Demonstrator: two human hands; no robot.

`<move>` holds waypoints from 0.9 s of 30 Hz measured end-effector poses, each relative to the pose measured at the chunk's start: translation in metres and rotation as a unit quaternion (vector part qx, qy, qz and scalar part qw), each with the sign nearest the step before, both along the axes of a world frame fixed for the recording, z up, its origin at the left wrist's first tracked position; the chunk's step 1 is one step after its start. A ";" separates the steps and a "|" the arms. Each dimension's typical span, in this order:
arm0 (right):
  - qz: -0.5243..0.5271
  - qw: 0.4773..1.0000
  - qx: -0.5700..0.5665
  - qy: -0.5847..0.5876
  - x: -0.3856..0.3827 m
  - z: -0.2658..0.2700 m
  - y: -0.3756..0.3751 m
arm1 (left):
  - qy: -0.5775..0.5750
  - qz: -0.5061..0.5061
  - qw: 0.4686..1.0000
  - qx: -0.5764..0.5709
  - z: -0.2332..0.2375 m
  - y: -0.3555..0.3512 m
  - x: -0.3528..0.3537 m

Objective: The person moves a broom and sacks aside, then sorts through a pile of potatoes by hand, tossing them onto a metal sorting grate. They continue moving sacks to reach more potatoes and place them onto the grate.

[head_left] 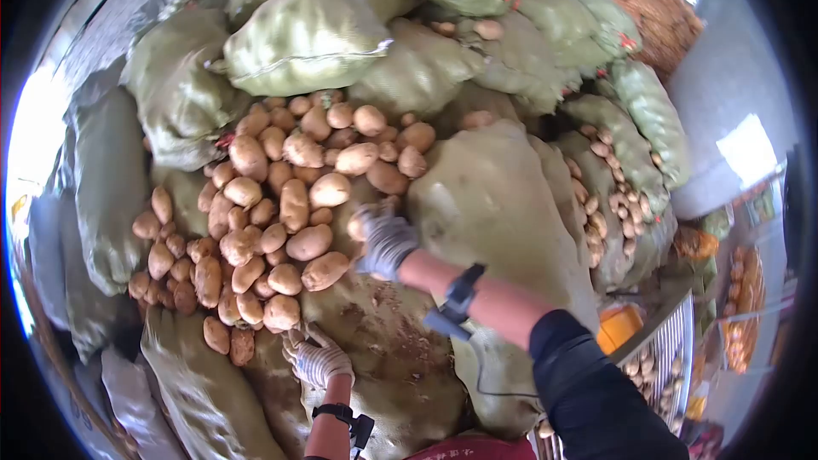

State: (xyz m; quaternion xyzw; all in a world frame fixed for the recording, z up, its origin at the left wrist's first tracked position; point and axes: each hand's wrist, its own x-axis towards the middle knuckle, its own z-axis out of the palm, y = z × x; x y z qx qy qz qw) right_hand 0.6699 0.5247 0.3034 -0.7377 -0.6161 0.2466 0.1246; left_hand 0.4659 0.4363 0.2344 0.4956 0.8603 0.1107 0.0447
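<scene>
A heap of brown potatoes [294,204] lies on green woven sacks in the middle of the head view. My right hand [388,243], in a striped knit glove, is at the heap's right edge with its fingers closed around a potato [355,227], partly hidden by the glove. Lower down, my left hand [320,359], gloved the same way, reaches toward the heap's bottom edge. Its fingers are apart and nothing shows between them; the closest potato [281,313] lies just above the fingertips. Beneath both hands is a soil-stained sack [383,349].
Full green sacks [311,30] are piled behind the heap, with more sacks [115,187] at the left. A large pale sack [486,196] bulges right of my right hand. At lower right stand a metal slatted rack [677,341] holding potatoes and an orange-yellow object [619,330].
</scene>
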 end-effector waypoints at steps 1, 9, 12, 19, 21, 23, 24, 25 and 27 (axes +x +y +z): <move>-0.022 0.995 0.087 -0.046 -0.017 -0.013 -0.011 | 0.008 -0.007 1.000 0.006 -0.007 0.000 -0.005; -0.090 0.956 0.012 0.277 -0.003 -0.021 -0.020 | 0.051 0.026 0.997 -0.048 -0.013 0.006 -0.009; -0.145 0.853 0.073 0.496 0.008 -0.022 -0.066 | 0.069 -0.006 0.996 -0.049 -0.016 0.013 -0.006; -0.248 0.541 0.189 0.781 0.117 -0.014 -0.396 | 0.082 -0.068 0.993 -0.058 -0.022 0.020 -0.005; -0.398 0.421 0.252 0.775 0.135 -0.056 -0.522 | 0.090 -0.077 0.991 -0.061 -0.024 0.020 -0.005; -0.519 0.349 0.355 0.694 0.141 -0.078 -0.633 | 0.094 -0.086 0.990 -0.065 -0.025 0.021 -0.005; -0.537 0.272 0.397 0.693 0.147 -0.117 -0.700 | 0.095 -0.088 0.989 -0.066 -0.025 0.023 -0.008; -0.626 0.369 0.408 0.553 0.146 -0.128 -0.748 | 0.093 -0.093 0.989 -0.067 -0.024 0.025 -0.010; -0.717 0.295 0.446 0.448 0.144 -0.128 -0.834 | 0.089 -0.101 0.988 -0.073 -0.024 0.028 -0.014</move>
